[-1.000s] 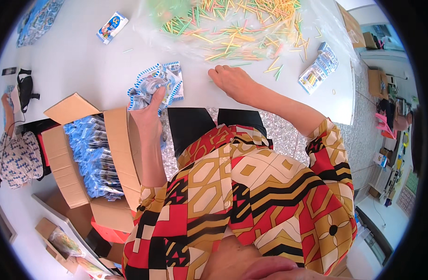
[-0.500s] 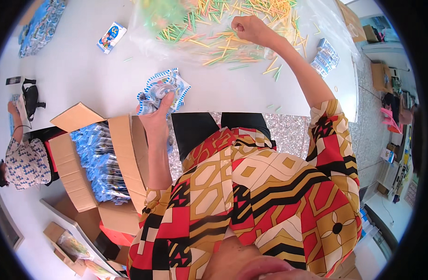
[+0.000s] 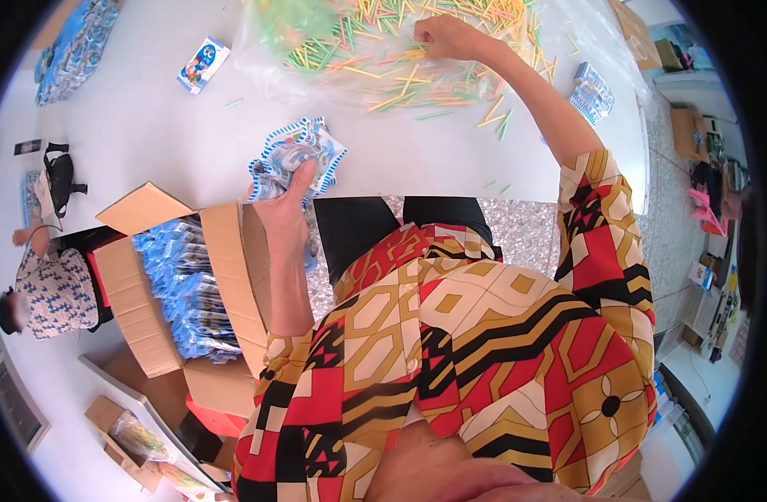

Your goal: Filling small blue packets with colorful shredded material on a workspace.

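My left hand (image 3: 284, 216) is closed around a small bunch of crinkled blue-and-white plastic packets (image 3: 295, 159) at the table's near edge. Further off, my right hand (image 3: 447, 38) is curled into a fist above a spread of thin yellow, green and pink sticks (image 3: 383, 75). What its fingers hold, if anything, is hidden. The sticks lie on and in a large clear plastic bag (image 3: 258, 50). To the right of that arm rests a stack of blue-and-white packets (image 3: 592, 94).
An open cardboard box (image 3: 136, 309) full of blue packets stands beside my left forearm. On the white table (image 3: 182, 138) lie a small blue-and-white carton (image 3: 203, 65) and a blue bundle (image 3: 78, 50). Another person (image 3: 57, 293) sits at the far left near a black bag (image 3: 61, 180).
My right fist has moved slightly away from me over the sticks. The left hand keeps its grip on the packets. The person at the left has shifted an arm.
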Action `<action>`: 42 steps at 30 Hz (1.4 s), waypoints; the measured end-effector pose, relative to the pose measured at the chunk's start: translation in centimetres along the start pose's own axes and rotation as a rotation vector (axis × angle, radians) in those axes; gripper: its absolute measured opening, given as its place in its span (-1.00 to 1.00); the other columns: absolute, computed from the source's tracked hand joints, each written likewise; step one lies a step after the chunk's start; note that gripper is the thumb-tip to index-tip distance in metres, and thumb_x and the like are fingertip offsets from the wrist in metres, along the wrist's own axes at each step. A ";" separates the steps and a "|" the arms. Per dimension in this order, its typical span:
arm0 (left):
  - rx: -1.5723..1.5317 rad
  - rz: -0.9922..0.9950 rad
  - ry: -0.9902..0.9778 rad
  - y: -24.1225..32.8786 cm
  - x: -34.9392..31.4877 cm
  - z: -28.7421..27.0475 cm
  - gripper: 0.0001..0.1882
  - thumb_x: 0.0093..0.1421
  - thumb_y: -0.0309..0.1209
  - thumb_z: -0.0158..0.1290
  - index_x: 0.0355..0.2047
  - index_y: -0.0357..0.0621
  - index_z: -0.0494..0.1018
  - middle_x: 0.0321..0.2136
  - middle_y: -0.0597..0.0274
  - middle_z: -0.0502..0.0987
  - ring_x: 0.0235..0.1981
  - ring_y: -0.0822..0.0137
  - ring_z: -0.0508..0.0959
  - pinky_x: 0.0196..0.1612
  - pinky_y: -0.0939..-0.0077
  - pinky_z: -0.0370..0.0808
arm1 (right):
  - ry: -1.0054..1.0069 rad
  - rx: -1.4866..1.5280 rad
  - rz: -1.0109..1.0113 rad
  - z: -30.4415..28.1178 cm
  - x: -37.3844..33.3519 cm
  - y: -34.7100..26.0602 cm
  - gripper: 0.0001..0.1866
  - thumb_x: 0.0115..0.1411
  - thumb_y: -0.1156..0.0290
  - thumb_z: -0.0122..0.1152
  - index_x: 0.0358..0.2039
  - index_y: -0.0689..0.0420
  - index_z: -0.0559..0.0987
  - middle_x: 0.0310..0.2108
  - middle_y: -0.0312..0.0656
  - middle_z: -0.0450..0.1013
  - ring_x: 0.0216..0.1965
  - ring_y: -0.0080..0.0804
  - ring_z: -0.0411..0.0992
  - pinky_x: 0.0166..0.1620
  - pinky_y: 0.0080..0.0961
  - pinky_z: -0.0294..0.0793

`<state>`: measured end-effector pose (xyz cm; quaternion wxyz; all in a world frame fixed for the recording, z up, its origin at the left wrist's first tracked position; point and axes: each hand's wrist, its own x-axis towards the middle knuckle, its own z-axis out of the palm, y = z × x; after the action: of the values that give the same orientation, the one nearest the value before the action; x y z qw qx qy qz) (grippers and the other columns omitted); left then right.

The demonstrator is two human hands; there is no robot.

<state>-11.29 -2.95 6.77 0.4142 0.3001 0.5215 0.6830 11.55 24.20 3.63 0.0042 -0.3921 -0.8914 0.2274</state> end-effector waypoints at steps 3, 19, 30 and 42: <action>-0.005 0.008 0.006 -0.2 0.0 0.1 -0.63 -0.04 -0.66 0.16 -0.17 -0.33 0.42 -0.28 0.21 0.50 -0.26 0.43 0.49 -0.12 0.54 0.42 | 0.154 -0.112 -0.162 0.6 -0.2 0.2 -0.82 -0.13 0.54 0.11 -0.51 0.18 0.29 -0.53 -0.16 0.29 -0.43 -0.19 0.32 -0.41 -0.32 0.27; 0.016 -0.027 -0.042 -0.4 -0.1 2.1 -0.68 -0.05 -0.66 0.17 -0.22 -0.30 0.45 -0.32 0.22 0.52 -0.29 0.43 0.51 -0.15 0.56 0.43 | 0.210 -0.487 -0.179 2.6 -0.8 -0.5 -0.77 -0.04 0.59 0.04 -0.30 0.25 0.34 -0.40 -0.08 0.39 -0.34 -0.16 0.42 -0.32 -0.31 0.42; 0.005 -0.033 -0.140 -0.7 -0.2 3.3 -0.66 -0.03 -0.64 0.16 -0.18 -0.32 0.44 -0.30 0.22 0.52 -0.28 0.43 0.50 -0.14 0.54 0.43 | 0.432 0.661 0.111 -0.8 -4.4 2.8 -0.83 0.07 0.32 0.12 -0.45 0.17 0.50 -0.58 -0.33 0.40 -0.57 -0.66 0.35 -0.48 -0.62 0.38; 0.117 -0.025 -0.214 0.6 1.0 4.3 -0.80 -0.05 -0.56 0.21 -0.36 -0.29 0.51 -0.45 0.37 0.50 -0.45 0.59 0.43 -0.38 0.73 0.34 | 0.557 0.225 -0.002 -0.4 -3.2 3.1 -0.81 0.11 0.27 0.10 -0.49 0.13 0.46 -0.71 -0.32 0.34 -0.64 -0.69 0.34 -0.54 -0.60 0.29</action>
<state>-8.30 -0.20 8.56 0.4577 0.3883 0.5172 0.6101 15.98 23.90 3.25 0.2923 -0.4355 -0.8255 0.2086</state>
